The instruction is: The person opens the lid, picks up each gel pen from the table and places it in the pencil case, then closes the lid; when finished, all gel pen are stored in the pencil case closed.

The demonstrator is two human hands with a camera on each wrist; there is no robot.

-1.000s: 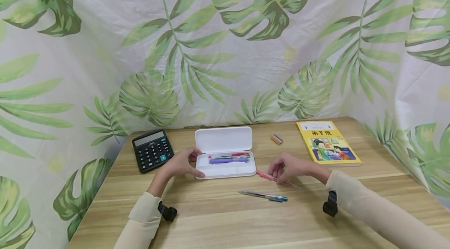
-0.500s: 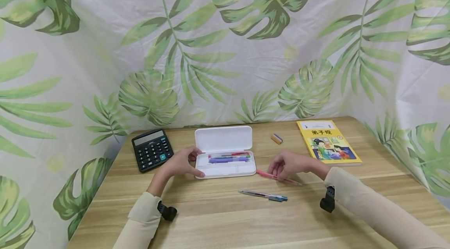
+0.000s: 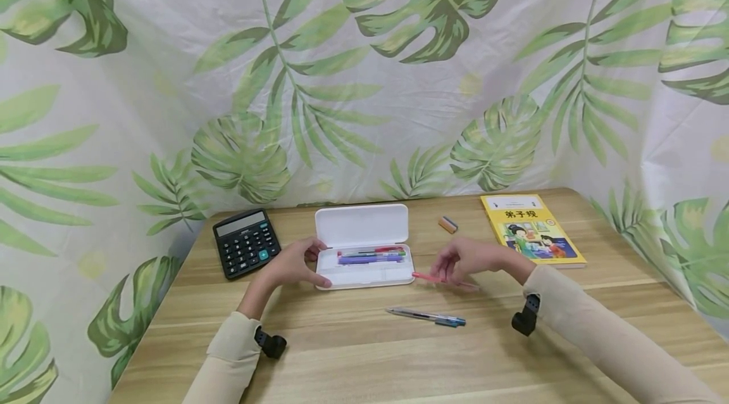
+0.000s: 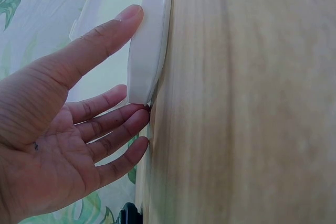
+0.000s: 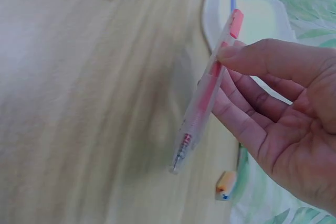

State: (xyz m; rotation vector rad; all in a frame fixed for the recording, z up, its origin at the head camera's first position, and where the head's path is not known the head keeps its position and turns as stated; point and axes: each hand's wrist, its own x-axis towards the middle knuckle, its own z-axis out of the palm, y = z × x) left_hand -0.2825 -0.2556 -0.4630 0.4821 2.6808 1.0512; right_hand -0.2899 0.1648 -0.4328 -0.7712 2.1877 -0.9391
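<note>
My left hand [image 3: 293, 263] holds the left end of an open white pencil case [image 3: 336, 280], thumb on its front side and fingertips at its end. In the left wrist view the case's white wall [image 4: 149, 40] runs between thumb and fingers. Several pens [image 3: 370, 258], purple, green and red among them, lie in the case's rear part. My right hand [image 3: 469, 260], just right of the case, pinches a clear pen with red parts [image 5: 207, 90] between thumb and fingers. The pen slants above the table, its red end towards the case. A blue-capped clear pen [image 3: 427, 316] lies in front.
A black calculator [image 3: 247, 244] lies left of the case. Behind my right hand is a small orange and blue eraser-like block [image 3: 448, 225]. At the back right lies a yellow picture book [image 3: 532, 230]. A leaf-printed curtain [image 3: 364, 75] hangs behind the wooden table [image 3: 342, 353].
My right hand has raised the red pen off the table and shifted it slightly left, its red end now right at the case. My left hand and the case stay put.
</note>
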